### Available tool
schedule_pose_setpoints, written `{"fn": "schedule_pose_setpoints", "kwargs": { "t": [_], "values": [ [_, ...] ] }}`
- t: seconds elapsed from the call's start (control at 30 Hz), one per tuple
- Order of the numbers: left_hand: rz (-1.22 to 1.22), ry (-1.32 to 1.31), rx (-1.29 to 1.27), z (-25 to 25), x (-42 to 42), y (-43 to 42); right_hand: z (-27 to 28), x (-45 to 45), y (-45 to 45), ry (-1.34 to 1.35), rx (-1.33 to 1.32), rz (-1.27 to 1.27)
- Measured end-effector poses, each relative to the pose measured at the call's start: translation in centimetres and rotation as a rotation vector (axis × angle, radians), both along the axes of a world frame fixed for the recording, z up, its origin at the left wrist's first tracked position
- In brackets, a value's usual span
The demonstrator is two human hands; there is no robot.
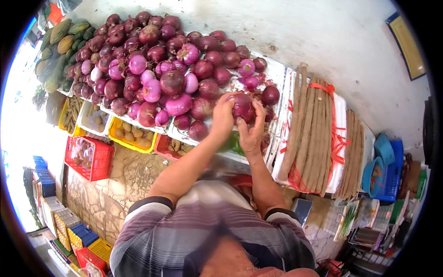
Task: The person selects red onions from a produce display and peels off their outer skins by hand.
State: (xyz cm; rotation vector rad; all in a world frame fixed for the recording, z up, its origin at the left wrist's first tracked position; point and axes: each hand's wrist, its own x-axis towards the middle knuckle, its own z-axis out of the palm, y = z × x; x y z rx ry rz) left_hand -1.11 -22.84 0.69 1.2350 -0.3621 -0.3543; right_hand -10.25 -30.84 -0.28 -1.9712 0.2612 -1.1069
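Note:
A large red onion point(243, 107) is held between my two hands over the right end of the onion display. My left hand point(224, 116) curls round its left side, with the fingers over the top. From the right and below, my right hand point(252, 133) closes on the same onion, its thumb against the lower side. Many red onions point(172, 83) are heaped to the left, some dry-skinned and some peeled to bright purple. Another red onion point(270, 95) sits just right of my hands, among loose skins. Something green point(236, 143) shows below my wrists, partly hidden.
Long brown roots point(302, 124) tied with red ribbon lie on the right. Green squashes point(56, 60) are piled at far left. Below the display stand a yellow crate of potatoes point(134, 135) and a red basket point(99, 161). Blue baskets point(385, 157) stand at far right.

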Motion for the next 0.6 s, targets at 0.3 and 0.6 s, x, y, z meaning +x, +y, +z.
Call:
{"fn": "schedule_pose_setpoints", "kwargs": {
  "t": [0.3,0.6],
  "values": [
    [-0.102,0.005,0.048,-0.3,-0.2,0.2,-0.6,0.6,0.5,-0.07,0.529,0.051],
    [-0.342,0.076,-0.132,1.5,-1.9,0.9,-1.1,-0.2,-0.8,-0.083,0.528,-0.026]
  ]
}}
